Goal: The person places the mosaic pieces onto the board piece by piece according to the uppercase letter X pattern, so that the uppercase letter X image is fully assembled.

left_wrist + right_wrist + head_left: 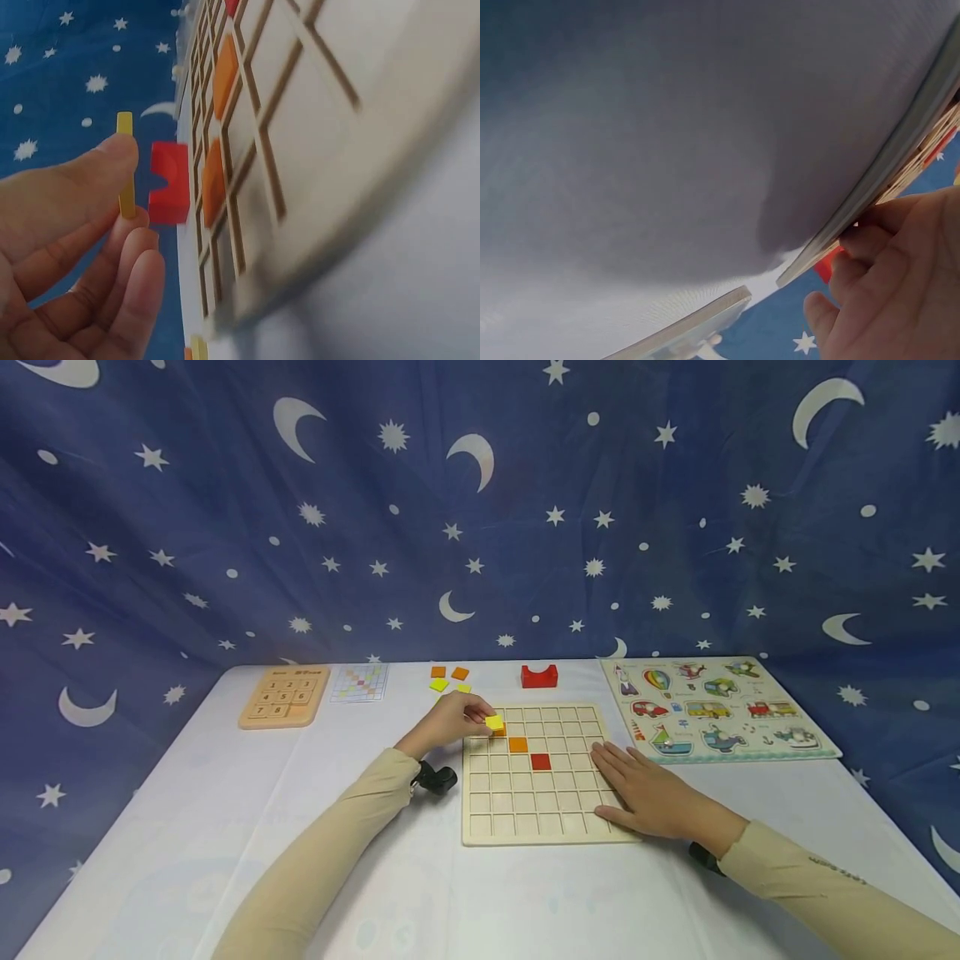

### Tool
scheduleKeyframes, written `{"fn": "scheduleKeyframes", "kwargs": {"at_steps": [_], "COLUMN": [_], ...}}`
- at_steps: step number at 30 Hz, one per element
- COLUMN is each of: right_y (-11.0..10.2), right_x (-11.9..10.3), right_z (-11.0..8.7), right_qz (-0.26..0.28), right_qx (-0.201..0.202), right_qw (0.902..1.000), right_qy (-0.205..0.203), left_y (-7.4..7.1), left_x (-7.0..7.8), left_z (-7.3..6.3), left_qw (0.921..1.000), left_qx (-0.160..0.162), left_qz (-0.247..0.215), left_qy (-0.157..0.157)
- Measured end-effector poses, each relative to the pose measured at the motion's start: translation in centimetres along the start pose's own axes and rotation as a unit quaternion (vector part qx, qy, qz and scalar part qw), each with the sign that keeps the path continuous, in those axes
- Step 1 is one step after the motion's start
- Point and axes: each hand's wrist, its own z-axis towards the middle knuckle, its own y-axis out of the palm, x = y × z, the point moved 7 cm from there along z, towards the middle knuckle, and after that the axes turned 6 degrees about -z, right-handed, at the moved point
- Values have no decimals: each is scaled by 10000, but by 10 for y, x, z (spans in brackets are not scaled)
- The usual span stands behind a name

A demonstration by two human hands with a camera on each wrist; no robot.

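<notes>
My left hand (pixel 452 718) pinches a yellow square tile (pixel 494 722) between thumb and fingers, above the upper left of a wooden grid board (pixel 551 846). In the left wrist view the yellow tile (pixel 126 165) stands edge-on, apart from the board. Orange tiles (pixel 518 745) and a red tile (pixel 541 762) sit in the grid on a diagonal; one orange tile is partly hidden by the held tile. My right hand (pixel 651 793) rests with spread fingers on the board's right edge, as the right wrist view also shows the hand (pixel 900 270) against it.
Loose orange tiles (pixel 438 672) and yellow tiles (pixel 439 685) lie behind the board, near a red notched block (pixel 539 677). A patterned card (pixel 359 682) and a wooden number puzzle (pixel 285 697) lie at the left. A vehicle picture puzzle (pixel 720 710) lies at the right.
</notes>
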Motion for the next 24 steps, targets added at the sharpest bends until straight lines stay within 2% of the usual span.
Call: {"fn": "scheduleKeyframes", "kwargs": {"at_steps": [10, 24], "right_y": [-1, -1], "right_x": [4, 4], "right_z": [-2, -2], "right_qz": [9, 30], "right_qx": [100, 6], "right_qw": [9998, 9997], "right_qy": [187, 255], "left_y": [19, 46], "left_x": [18, 35], "left_z": [10, 24], "left_qw": [9996, 9996], "left_qx": [-184, -292], "left_qz": [-31, -38], "left_qy": [227, 21]}}
